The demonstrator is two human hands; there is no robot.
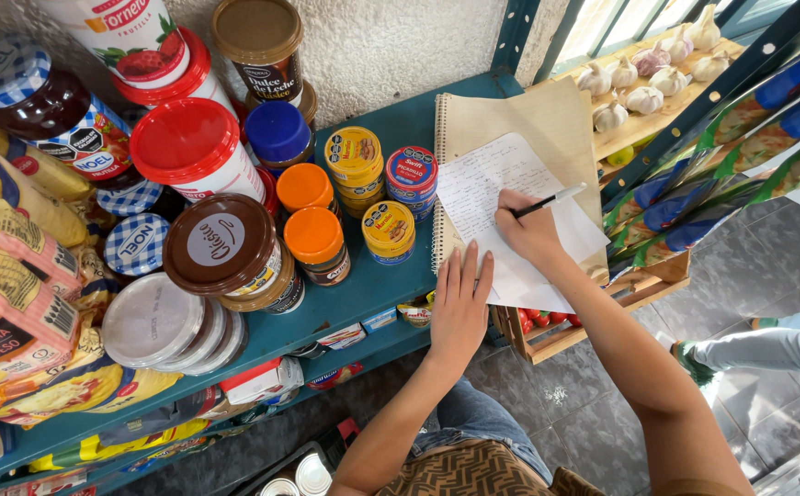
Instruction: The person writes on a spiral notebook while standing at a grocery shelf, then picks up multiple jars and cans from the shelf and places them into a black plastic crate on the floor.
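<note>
Right hand (530,231) pinches a pen (550,199) over a handwritten sheet (510,197) on a spiral notebook (528,119); left hand (460,303), fingers spread, pins the paper against the teal shelf (391,276) beside small tins (389,230).

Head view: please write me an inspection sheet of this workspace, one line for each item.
Surface: teal shelf, crowded at its left, with a spiral notebook lying at its right end.
Job's things: white handwritten sheet on the notebook; pen with its tip on the sheet.
Clutter: jars with red lid, brown lid and orange lids; small yellow tins; snack bags.
Grippers: left hand flat on the sheet's lower edge; right hand gripping the pen.
Cables: nothing seen.
Surroundings: garlic bulbs on a wooden rack, grey tiled floor, another person's leg at right.
</note>
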